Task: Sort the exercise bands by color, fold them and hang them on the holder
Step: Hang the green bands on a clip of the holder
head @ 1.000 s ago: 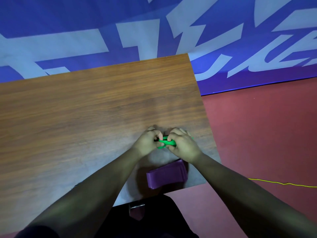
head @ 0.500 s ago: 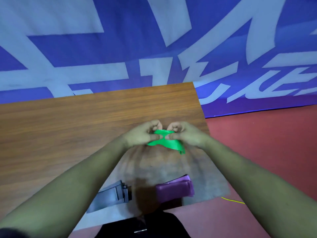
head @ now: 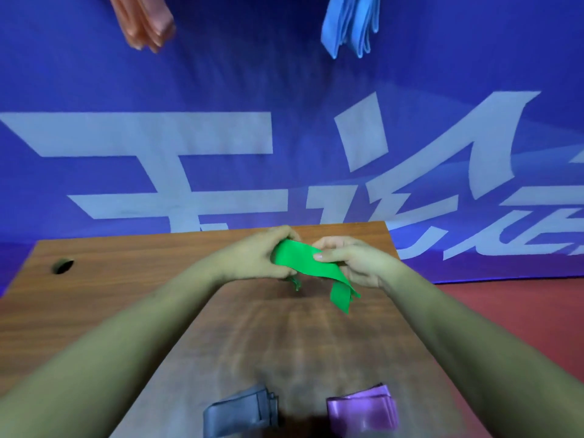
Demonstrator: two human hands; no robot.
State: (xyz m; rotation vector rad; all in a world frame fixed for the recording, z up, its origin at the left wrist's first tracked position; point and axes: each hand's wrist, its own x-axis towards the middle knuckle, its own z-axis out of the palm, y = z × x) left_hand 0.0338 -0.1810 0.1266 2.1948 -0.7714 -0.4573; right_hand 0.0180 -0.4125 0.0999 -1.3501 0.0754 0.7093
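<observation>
Green band gripped by L hand & R hand above surface, mid-fold. Orange bands, blue bands hung; I rate grey band, purple band folded, unhung.

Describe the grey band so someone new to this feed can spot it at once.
Start at the wooden table before the blue banner. Two folded bands lie at its near edge, closest to the camera. The grey band is the left one, dull and dark beside the shiny purple band.
</observation>
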